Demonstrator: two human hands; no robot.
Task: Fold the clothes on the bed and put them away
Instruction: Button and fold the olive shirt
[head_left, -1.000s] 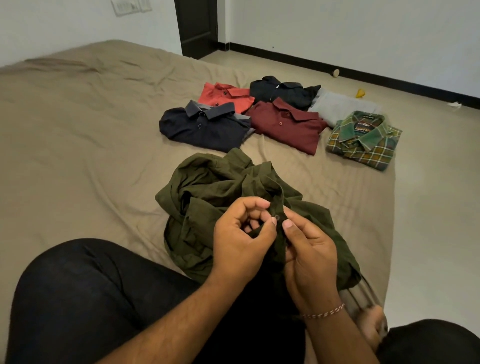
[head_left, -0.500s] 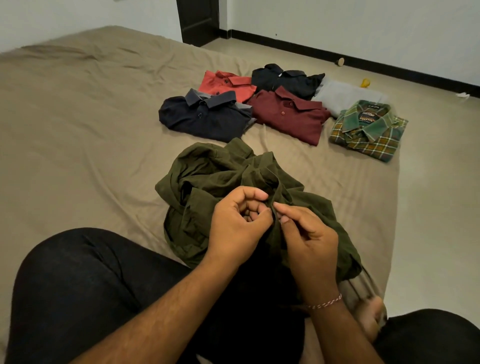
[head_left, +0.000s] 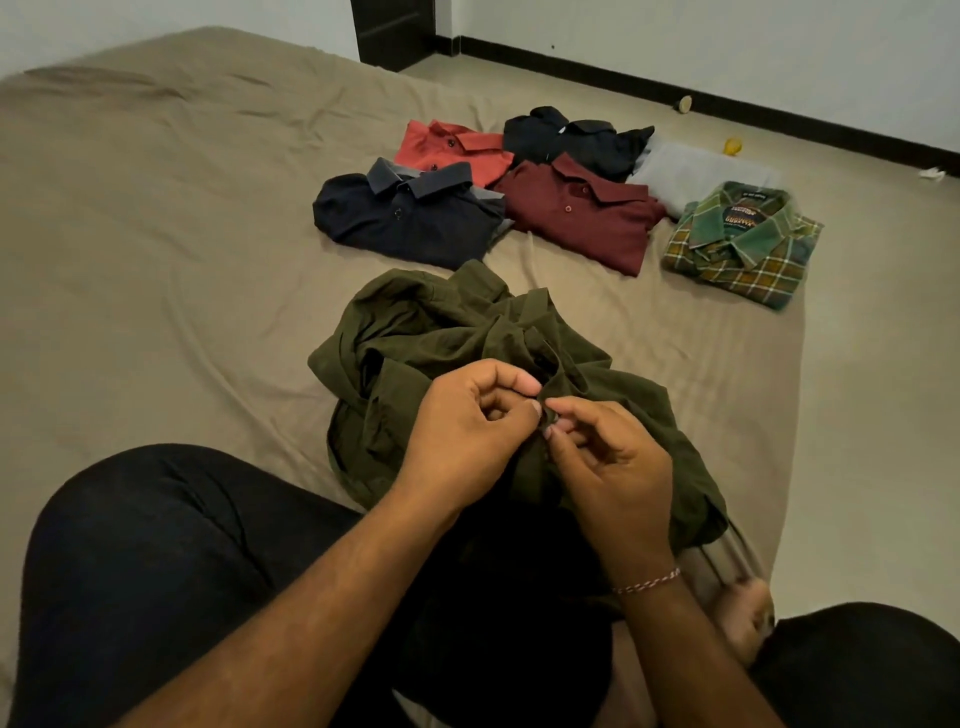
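A crumpled olive green shirt (head_left: 447, 338) lies on the bed (head_left: 156, 249) just in front of my crossed legs. My left hand (head_left: 467, 431) pinches its front edge between thumb and forefinger. My right hand (head_left: 613, 462) pinches the same edge from the other side, at what looks like a button, fingertips nearly touching the left thumb. Beyond it lie folded shirts: a navy one (head_left: 410, 218), a maroon one (head_left: 582, 218), an orange-red one (head_left: 452, 150), a dark one (head_left: 571, 137), a grey one (head_left: 696, 174) and a green plaid one (head_left: 748, 244).
The bed's right edge runs beside the plaid shirt, with bare floor (head_left: 883, 364) beyond. A dark door (head_left: 395, 31) stands at the back. Small bits of litter (head_left: 733, 146) lie on the floor near the black skirting. My dark-trousered knees fill the foreground.
Both hands stay at the shirt's front edge; the right fingers have shifted to a tighter pinch against the left thumb. The camera has tipped slightly, sliding the scene upward.
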